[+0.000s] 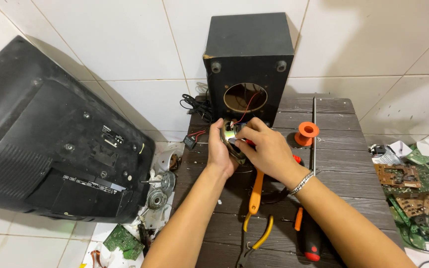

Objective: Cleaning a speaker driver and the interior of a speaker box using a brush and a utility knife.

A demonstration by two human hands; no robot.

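1. Nearest me on the dark slatted table [333,168]: one pair of pliers with yellow handles [254,240], one screwdriver with a black and red handle [311,243] beside it, and one orange-handled tool [256,191] running from under my wrists toward me.
2. Left hand [220,149]: fingers clamped around the rim of one small round speaker driver [233,141], held on edge just above the table. Count of drivers in hand: one.
3. Right hand [266,149], one metal bracelet [302,182] on its wrist: fingers pinched together at the back of the driver, on a small part I cannot make out. Both hands touch the driver; the left carries it, the right works on it from the right side.
4. Key relation: the driver sits between the two hands, directly in front of the round opening of one black speaker cabinet [249,54], which stands just beyond. Red wire [251,101] runs from the opening down to the driver.
5. Right of the hands: one orange spool [307,133] and one long thin metal rod [314,134] lying front to back.
6. Left, off the table: one black television shell [50,149] leaning on the tiled wall, small metal motor parts [157,193] and one green circuit board [122,241] on the floor.
7. Far right: a heap of circuit boards [418,193], too tangled to count.
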